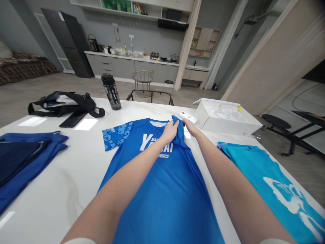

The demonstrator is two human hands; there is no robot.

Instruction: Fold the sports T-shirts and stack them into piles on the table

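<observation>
A blue T-shirt (157, 189) with white lettering lies front up on the white table (63, 176), its hem toward me. Its patterned sleeve (118, 135) on the left is spread out flat. On the other side, the shoulder is lifted and folded inward. My left hand (171, 132) is closed, pinching the shirt's cloth beside the collar. Just to the right, my right hand (190, 127) is closed on the outer edge of the same raised cloth. The right fingertips are partly hidden behind the fabric.
Folded dark blue clothes (27, 159) lie at left, a turquoise shirt (274, 183) at right. Toward the back are a black bag (63, 103), a phone (72, 119), a bottle (111, 93), a small white device (188, 117) and an open white box (223, 122).
</observation>
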